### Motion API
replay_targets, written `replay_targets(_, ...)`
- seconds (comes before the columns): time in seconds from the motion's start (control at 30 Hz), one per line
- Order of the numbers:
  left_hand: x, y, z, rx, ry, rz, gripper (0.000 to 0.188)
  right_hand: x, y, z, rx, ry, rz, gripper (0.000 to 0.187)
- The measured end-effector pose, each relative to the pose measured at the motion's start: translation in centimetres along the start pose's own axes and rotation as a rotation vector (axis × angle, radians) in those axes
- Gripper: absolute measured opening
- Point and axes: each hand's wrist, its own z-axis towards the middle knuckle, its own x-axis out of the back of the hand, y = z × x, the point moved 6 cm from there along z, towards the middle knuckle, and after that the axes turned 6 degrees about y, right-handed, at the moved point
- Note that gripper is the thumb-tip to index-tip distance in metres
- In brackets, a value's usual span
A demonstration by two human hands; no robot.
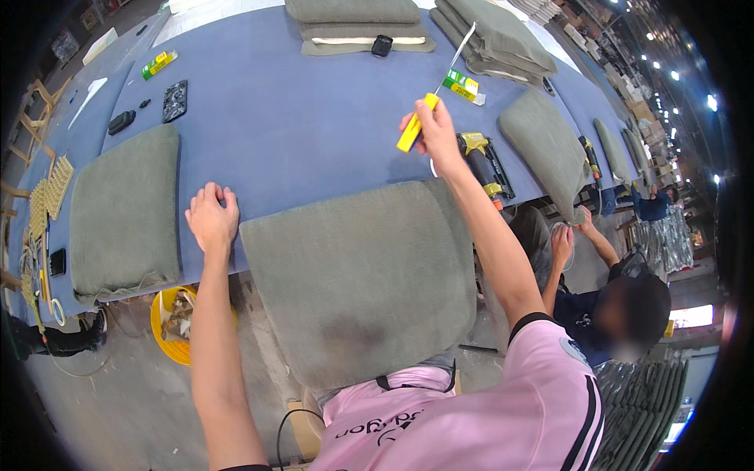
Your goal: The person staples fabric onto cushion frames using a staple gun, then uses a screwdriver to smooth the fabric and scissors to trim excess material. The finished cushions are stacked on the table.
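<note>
Black lettering [378, 425], partly lost in folds, crosses the pink jersey [471, 424], nearer the body than both hands. Small print too fine to read marks the green-and-yellow carton [463, 87] just beyond the right hand [433, 132] and the yellow-and-green carton [159, 64] well beyond the left hand [213, 217].
</note>
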Motion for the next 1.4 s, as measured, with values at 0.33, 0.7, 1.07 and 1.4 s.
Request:
replay_targets(0.33,0.2,0.0,0.1,0.000,-0.006,0.004,0.024,-3.2,0.6,-2.1,-0.051,-0.185,-0.047,0.029)
replay_targets(0.7,0.4,-0.4,0.4,0.017,-0.006,0.000,0.024,-1.8,2.1,-2.5,-0.082,-0.267,-0.231,0.025)
replay_targets(1.07,-0.1,0.4,0.8,-0.025,-0.010,0.019,0.024,3.4,0.8,0.7,0.060,-0.141,-0.118,0.026)
replay_targets(1.4,-0.2,0.4,0.2,0.005,-0.054,0.027,0.025,13.4,-0.7,-1.8,0.017,0.133,-0.152,0.041)
